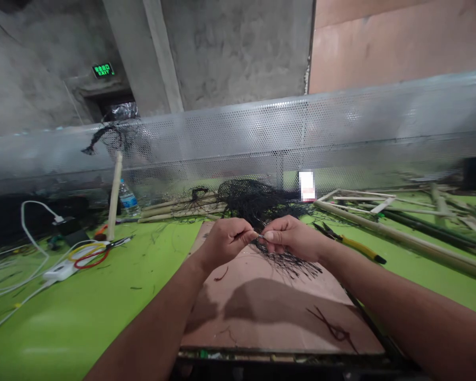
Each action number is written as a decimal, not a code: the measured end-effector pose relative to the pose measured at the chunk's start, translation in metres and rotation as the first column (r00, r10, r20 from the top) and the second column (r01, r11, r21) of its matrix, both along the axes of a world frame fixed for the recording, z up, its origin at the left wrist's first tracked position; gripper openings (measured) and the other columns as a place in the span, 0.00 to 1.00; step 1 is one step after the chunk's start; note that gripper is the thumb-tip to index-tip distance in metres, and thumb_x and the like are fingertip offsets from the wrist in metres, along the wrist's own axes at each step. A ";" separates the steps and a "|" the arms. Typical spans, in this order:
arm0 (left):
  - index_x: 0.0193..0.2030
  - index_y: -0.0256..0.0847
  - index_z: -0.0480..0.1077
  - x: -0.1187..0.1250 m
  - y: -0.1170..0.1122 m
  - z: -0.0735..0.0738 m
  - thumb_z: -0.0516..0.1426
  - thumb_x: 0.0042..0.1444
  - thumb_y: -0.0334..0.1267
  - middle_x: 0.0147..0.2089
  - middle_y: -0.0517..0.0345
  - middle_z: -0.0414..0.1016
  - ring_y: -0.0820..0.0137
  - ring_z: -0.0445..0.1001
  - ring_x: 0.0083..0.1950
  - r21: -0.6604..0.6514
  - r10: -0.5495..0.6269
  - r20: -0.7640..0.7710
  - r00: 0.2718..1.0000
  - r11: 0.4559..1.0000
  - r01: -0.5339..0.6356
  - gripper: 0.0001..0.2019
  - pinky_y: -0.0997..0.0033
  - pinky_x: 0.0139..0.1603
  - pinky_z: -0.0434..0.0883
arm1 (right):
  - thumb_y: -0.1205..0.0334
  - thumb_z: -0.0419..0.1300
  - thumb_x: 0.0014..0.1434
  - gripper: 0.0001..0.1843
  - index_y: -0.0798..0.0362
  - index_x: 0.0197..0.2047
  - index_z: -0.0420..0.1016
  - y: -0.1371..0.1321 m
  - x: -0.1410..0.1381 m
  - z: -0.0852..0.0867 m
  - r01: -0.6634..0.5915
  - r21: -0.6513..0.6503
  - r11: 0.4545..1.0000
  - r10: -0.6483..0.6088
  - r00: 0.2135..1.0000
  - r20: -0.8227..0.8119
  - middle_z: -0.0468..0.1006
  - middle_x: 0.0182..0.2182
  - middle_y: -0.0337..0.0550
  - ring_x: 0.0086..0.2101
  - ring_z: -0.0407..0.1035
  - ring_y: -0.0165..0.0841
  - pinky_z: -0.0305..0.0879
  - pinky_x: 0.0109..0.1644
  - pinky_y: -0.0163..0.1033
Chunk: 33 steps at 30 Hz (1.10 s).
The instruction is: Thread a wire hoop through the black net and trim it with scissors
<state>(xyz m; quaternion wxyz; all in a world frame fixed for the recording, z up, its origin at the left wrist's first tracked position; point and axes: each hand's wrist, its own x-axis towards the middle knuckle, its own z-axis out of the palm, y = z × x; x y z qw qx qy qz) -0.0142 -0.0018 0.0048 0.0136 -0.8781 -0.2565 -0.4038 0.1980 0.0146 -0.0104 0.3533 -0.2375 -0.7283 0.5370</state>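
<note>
The left hand [230, 238] and right hand [292, 238] pinch a tiny thing [261, 236] between them, too small to name, above the pink board [257, 330]; a messy black bunch [248, 198] sits far, yellow pliers [360, 247] right

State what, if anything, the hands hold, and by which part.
The left hand and right hand pinch a small thin piece between them; it is mostly hidden, so which part cannot be told.
</note>
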 end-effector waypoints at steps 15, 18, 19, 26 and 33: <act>0.28 0.35 0.70 0.005 -0.004 0.002 0.53 0.59 0.43 0.24 0.60 0.69 0.77 0.65 0.27 -0.114 0.055 0.035 0.998 0.992 -0.050 0.14 0.78 0.29 0.59 | 0.58 0.58 0.60 0.11 0.55 0.31 0.76 0.000 0.002 0.006 0.127 0.857 0.499 -0.316 0.948 0.043 0.75 0.25 0.41 0.27 0.67 0.28 0.61 0.30 0.34; 0.26 0.35 0.68 0.008 -0.004 0.002 0.53 0.59 0.44 0.23 0.61 0.66 0.77 0.63 0.26 -0.164 0.081 0.065 0.995 0.984 -0.070 0.16 0.78 0.28 0.58 | 0.60 0.56 0.62 0.10 0.55 0.34 0.75 0.002 0.002 0.005 0.124 0.963 0.238 -0.348 0.937 -0.035 0.77 0.26 0.43 0.28 0.69 0.29 0.63 0.33 0.35; 0.25 0.35 0.68 0.009 -0.004 0.002 0.53 0.59 0.44 0.22 0.61 0.66 0.77 0.62 0.26 -0.180 0.095 0.074 0.993 0.980 -0.081 0.16 0.78 0.27 0.58 | 0.60 0.55 0.62 0.10 0.55 0.34 0.75 0.002 0.002 0.005 0.122 0.975 0.183 -0.369 0.928 -0.047 0.77 0.25 0.43 0.28 0.69 0.29 0.63 0.32 0.35; 0.25 0.35 0.67 0.018 -0.007 0.002 0.54 0.58 0.42 0.22 0.63 0.64 0.78 0.61 0.26 -0.267 0.164 0.137 0.977 0.956 -0.123 0.15 0.79 0.27 0.57 | 0.63 0.52 0.64 0.12 0.57 0.34 0.74 0.000 0.003 0.008 0.037 0.998 -0.053 -0.523 0.850 -0.059 0.75 0.24 0.44 0.25 0.66 0.30 0.63 0.31 0.37; 0.25 0.36 0.67 0.012 -0.008 -0.003 0.53 0.60 0.40 0.22 0.61 0.65 0.77 0.61 0.25 0.017 0.123 0.115 0.986 0.992 -0.126 0.14 0.76 0.28 0.57 | 0.59 0.56 0.61 0.10 0.55 0.39 0.76 0.002 0.001 0.002 0.236 0.960 0.151 -0.474 0.869 -0.139 0.79 0.32 0.45 0.32 0.71 0.31 0.66 0.37 0.37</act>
